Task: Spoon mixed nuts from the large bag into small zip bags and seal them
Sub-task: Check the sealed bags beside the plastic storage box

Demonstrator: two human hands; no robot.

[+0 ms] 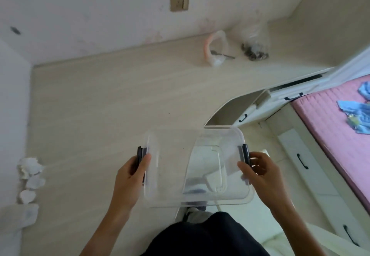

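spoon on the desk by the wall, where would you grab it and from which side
Take the spoon by its handle, coming from the right. The handle sticks out free toward the large bag of nuts, while the bowl end lies in the mouth of the pink-rimmed small bag, so that end is likely awkward to reach.

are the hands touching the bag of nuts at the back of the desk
Apart. The head view shows both hands, left and right, gripping the clear plastic box by its side latches near the desk's front edge, while the bag of nuts sits far back by the wall.

A clear large bag point(254, 44) with dark nuts at its bottom stands at the far tabletop point(112, 99) edge. Beside it lie clear small zip bags point(216, 48) and a metal spoon point(222, 54).
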